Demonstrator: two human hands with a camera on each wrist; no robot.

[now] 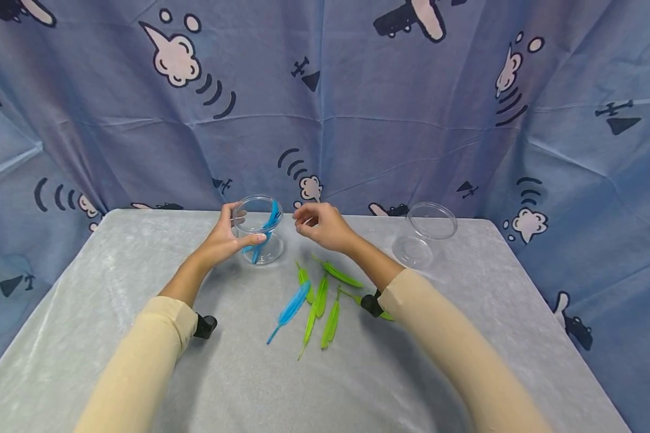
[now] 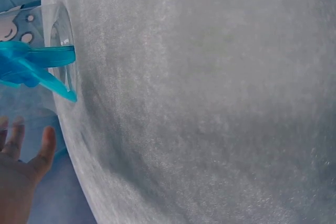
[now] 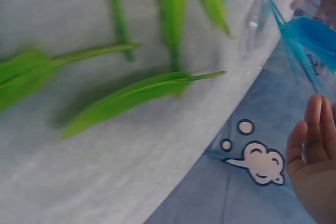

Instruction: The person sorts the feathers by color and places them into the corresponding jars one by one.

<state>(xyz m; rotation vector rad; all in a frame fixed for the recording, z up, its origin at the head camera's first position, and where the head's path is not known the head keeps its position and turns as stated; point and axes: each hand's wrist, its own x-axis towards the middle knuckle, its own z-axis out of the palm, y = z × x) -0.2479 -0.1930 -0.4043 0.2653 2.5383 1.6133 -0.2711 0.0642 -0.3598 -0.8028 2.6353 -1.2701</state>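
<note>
My left hand (image 1: 222,240) grips a clear round jar (image 1: 277,240) from its left side, thumb across the front. Blue feathers (image 1: 271,218) stand inside the jar, tilted; they also show through its wall in the left wrist view (image 2: 31,64). Just to the right of the jar's rim is my right hand (image 1: 325,227), apart from it, fingers bent loosely with nothing between them. On the table in front lie a single blue feather (image 1: 294,305) and several green feathers (image 1: 331,323); one green feather (image 1: 384,315) is partly hidden by the right wrist's camera.
A second clear round jar (image 1: 432,236) stands at the back right, behind the right forearm. The grey cloth-covered table (image 1: 249,385) ends at a patterned blue curtain (image 1: 357,162). Black wrist cameras (image 1: 206,326) sit on both wrists.
</note>
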